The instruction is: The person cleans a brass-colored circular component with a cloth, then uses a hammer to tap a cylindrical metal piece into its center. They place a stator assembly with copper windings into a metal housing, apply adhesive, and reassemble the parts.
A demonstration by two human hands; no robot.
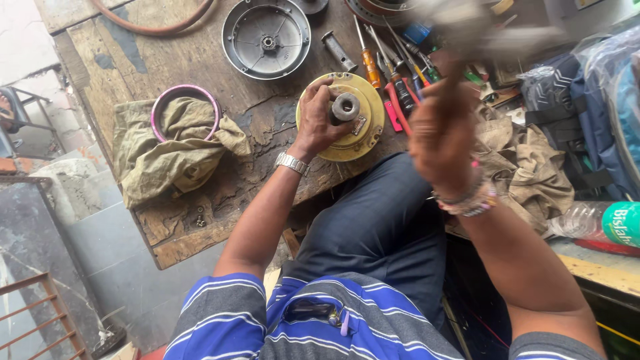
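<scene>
Left hand fingers curl around the grey metal sleeve on the yellow motor housing. Right hand, raised and blurred, grips something indistinct.

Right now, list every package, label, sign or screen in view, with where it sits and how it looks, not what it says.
Plastic bottle: lying on its side at the right edge of the bench, clear ribbed body.
Bottle label: wrapped round that bottle, green band with white print.
No signs or screens in view.
</scene>
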